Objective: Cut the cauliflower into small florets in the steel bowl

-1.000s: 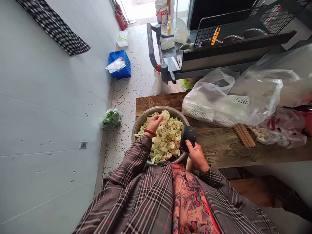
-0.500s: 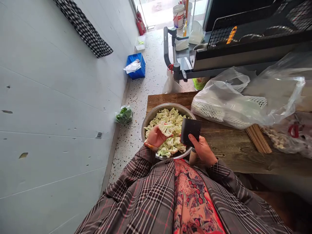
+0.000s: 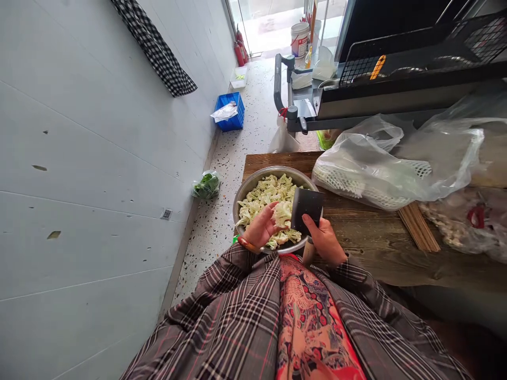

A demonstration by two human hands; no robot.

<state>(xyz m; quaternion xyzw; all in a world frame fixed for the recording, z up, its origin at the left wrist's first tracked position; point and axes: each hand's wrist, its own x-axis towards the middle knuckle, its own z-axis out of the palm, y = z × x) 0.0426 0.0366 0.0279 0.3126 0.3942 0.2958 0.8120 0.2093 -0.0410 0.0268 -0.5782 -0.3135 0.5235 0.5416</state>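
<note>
A wide metal bowl (image 3: 237,196) full of cut cauliflower (image 3: 261,193) stands on the wooden table in front of me. Over its near part, my left hand (image 3: 261,227) holds a cauliflower piece (image 3: 282,212) between thumb and fingers, palm turned up. My right hand (image 3: 325,238) grips a dark, broad-bladed cleaver (image 3: 307,209) at the bowl's right side, with the thumb on the blade. The blade's left edge is beside the held piece. Below that hand, the wooden handle (image 3: 309,252) points toward me.
On the wooden table (image 3: 356,237) to the right lie clear plastic bags (image 3: 368,163) and wooden sticks (image 3: 418,227). A dark cart (image 3: 380,100) stands beyond. Bagged greens (image 3: 206,184) and a blue crate (image 3: 230,112) sit on the floor at left, beside the wall.
The view has shifted slightly. My left hand has turned, its fingers reaching up around the cauliflower piece, which has come closer to the blade. My right hand still holds the cleaver.
</note>
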